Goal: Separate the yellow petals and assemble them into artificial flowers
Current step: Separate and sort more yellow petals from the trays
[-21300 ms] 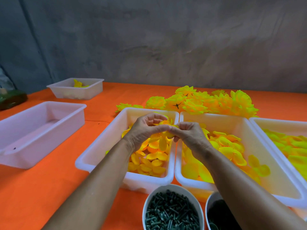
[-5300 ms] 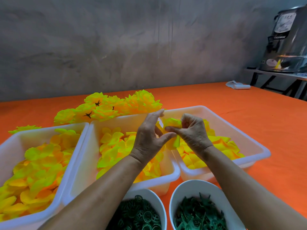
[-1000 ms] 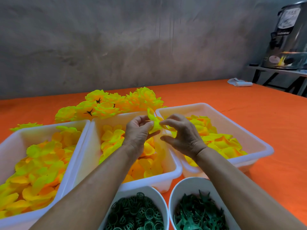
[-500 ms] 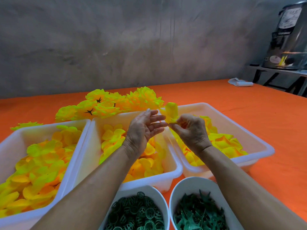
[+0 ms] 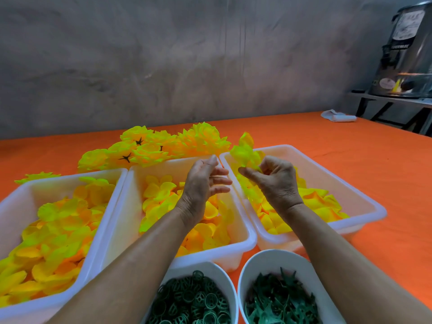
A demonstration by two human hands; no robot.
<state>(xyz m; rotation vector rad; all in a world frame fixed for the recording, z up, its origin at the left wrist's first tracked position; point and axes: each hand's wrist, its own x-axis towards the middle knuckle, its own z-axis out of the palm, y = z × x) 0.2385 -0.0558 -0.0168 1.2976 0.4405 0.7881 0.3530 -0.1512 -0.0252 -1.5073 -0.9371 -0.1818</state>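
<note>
Above the right-hand tray (image 5: 364,202), at frame centre, the right hand (image 5: 274,181) pinches a petal cluster (image 5: 245,153) pointing up; the left hand (image 5: 203,181) hovers just beside it, loosely spread and holding nothing.

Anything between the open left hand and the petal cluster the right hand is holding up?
Nothing visible. The left hand is open, apart from the petal cluster pinched by the right hand. Only open air shows between them, above the rims of the middle tray and right tray.
</note>
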